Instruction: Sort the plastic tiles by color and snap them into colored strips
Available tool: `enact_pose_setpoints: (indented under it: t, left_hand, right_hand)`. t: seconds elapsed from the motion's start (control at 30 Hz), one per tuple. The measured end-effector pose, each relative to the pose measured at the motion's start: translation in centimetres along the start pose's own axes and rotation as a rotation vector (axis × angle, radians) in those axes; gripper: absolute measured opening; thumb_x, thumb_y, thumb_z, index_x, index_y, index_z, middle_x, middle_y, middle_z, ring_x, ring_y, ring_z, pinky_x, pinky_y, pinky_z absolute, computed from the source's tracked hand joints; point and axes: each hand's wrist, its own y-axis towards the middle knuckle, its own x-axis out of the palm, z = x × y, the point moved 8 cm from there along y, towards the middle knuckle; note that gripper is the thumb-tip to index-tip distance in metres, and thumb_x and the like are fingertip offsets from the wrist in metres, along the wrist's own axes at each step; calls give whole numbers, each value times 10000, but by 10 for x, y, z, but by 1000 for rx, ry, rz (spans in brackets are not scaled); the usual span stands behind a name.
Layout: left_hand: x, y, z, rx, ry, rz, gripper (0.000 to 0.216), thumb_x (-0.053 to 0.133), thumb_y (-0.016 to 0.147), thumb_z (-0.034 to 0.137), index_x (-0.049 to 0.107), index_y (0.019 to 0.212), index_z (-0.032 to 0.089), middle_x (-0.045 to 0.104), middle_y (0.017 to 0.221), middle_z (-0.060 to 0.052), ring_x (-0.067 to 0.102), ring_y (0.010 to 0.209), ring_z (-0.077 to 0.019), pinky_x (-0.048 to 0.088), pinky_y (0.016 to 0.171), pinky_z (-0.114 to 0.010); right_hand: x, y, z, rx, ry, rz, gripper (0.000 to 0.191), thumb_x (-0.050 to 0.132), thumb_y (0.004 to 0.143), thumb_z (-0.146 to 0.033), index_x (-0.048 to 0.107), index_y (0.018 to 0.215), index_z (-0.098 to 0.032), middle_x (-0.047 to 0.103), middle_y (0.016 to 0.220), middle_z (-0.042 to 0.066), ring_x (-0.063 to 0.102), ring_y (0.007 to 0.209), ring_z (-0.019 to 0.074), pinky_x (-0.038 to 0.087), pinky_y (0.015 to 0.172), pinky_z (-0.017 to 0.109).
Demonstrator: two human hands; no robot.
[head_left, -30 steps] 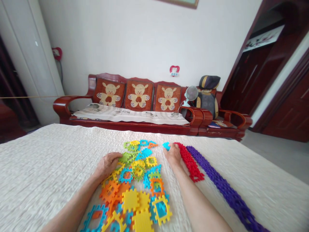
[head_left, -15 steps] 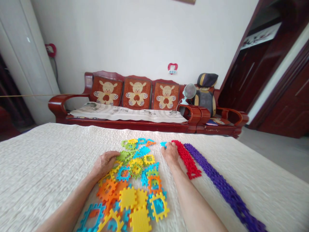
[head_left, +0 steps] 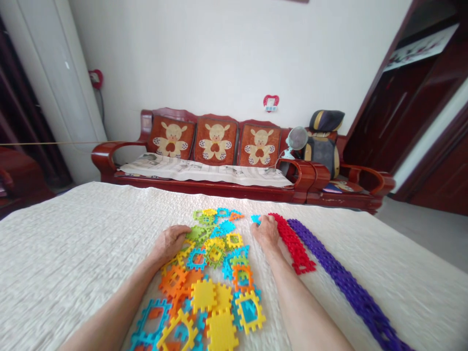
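A heap of colourful interlocking plastic tiles (head_left: 214,273) lies on a cream textured cloth (head_left: 73,253). My left hand (head_left: 168,243) rests curled on the heap's left edge, its fingers touching a green tile (head_left: 193,234). My right hand (head_left: 265,232) lies fingers-down at the far end of a red strip of joined tiles (head_left: 294,242), its fingertips closed on a small blue tile (head_left: 255,219). A longer purple strip (head_left: 343,280) runs alongside on the right.
A red wooden sofa (head_left: 226,161) with three bear cushions stands beyond the cloth's far edge, with a small fan (head_left: 297,140) and a bag (head_left: 323,141) at its right end. Dark wooden doors (head_left: 431,122) fill the right side.
Both hands stay on the tiles in the same pose. The camera has shifted slightly, so the scene sits a little further right.
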Motion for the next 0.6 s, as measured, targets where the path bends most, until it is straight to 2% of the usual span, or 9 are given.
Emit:
enact_pose_setpoints:
  t: [0.1,0.17,0.23,0.37,0.6]
  left_hand:
    - [-1,0,2,8,-9,-2,365,383,751,215,696,938,207,702,1023,-37,629,966,-179,459,906,-301]
    - [-1,0,3,12,-13,1,369,379,749,208,695,939,203,701,1021,-40,627,965,-178,460,907,-305]
    - [-1,1,3,11,-13,6,371,376,752,206,694,942,197,701,1019,-43,625,966,-179,457,913,-308]
    - [1,1,1,20,-13,7,370,377,758,195,692,951,204,699,1017,-33,619,964,-170,449,917,-294]
    - [5,2,-5,7,-45,5,371,381,756,181,696,950,201,698,1021,-23,618,963,-162,445,915,-274]
  right_hand:
    - [-2,0,-20,-164,119,70,319,466,785,-252,605,1049,-142,574,1089,115,501,1026,229,370,902,318]
    - [4,-2,-41,-326,204,33,344,440,800,-220,583,1104,-145,569,1166,96,481,1091,199,331,959,298]
    - [15,-5,-57,-421,228,-60,368,422,821,-218,561,1156,-158,541,1252,82,448,1156,184,300,987,301]
    - [31,-13,-70,-455,176,-218,358,394,843,-210,571,1154,-214,531,1296,47,423,1195,192,273,980,362]
    - [22,-26,-83,-566,359,-242,292,398,843,-215,660,970,-227,651,1096,34,518,1094,182,306,960,351]
